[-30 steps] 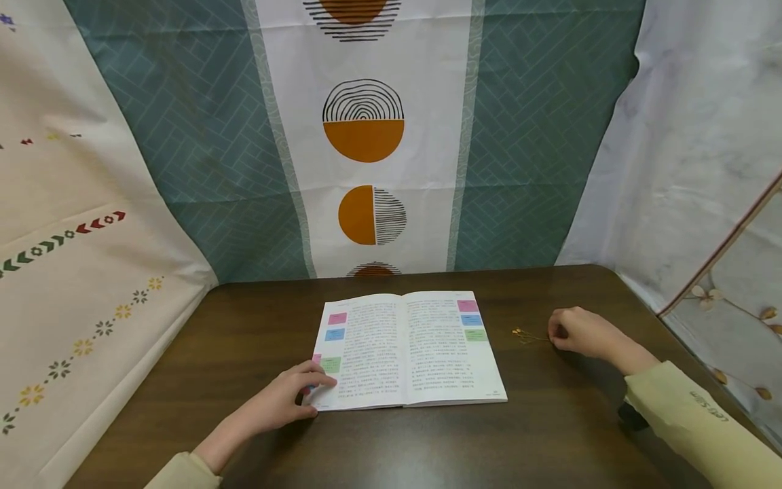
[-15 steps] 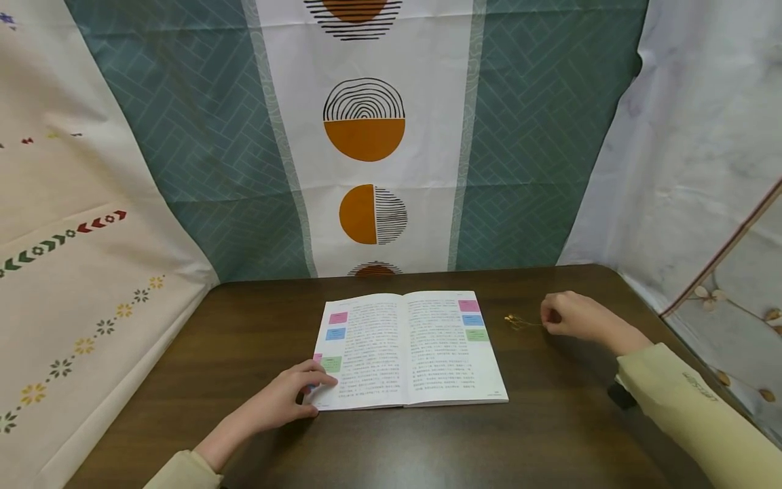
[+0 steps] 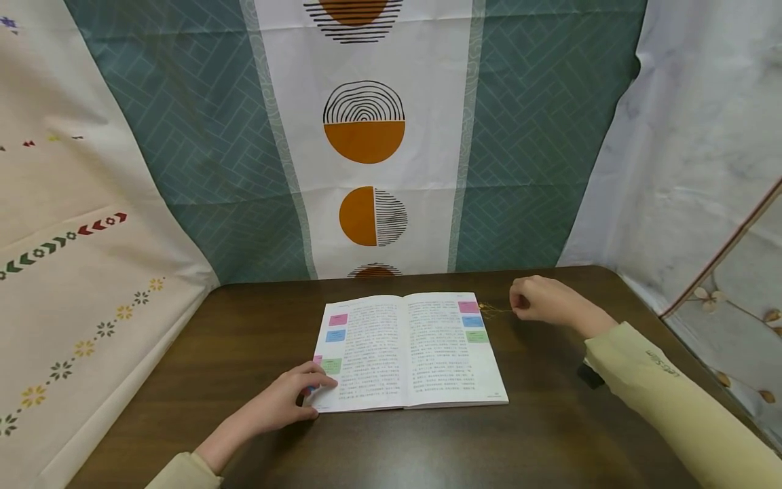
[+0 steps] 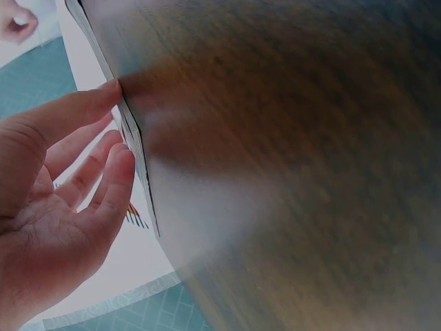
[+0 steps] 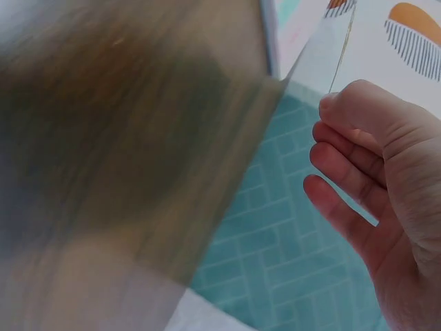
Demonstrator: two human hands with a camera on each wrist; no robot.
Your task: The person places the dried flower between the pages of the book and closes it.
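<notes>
An open book [image 3: 406, 350] lies flat on the dark wooden table [image 3: 550, 435], with pink, blue and green sticky notes [image 3: 472, 320] on both pages. My left hand [image 3: 308, 388] rests with fairly straight fingers on the book's lower left corner; the left wrist view shows the fingers [image 4: 83, 172] against the page edge [image 4: 134, 148]. My right hand [image 3: 518, 304] hovers just right of the book's top right corner. It pinches a thin golden stem [image 3: 492, 309] whose tip reaches the page edge. In the right wrist view the stem [image 5: 341, 52] rises from the curled fingers [image 5: 351, 165].
Patterned cloth hangs behind the table: teal and white with orange circles [image 3: 364, 122] at the back, cream [image 3: 73, 272] on the left, white [image 3: 690, 136] on the right. The table's back edge meets these cloths.
My right hand has carried the golden stem up and to the left, from the bare table on the right to the book's top right corner. The left hand has stayed put.
</notes>
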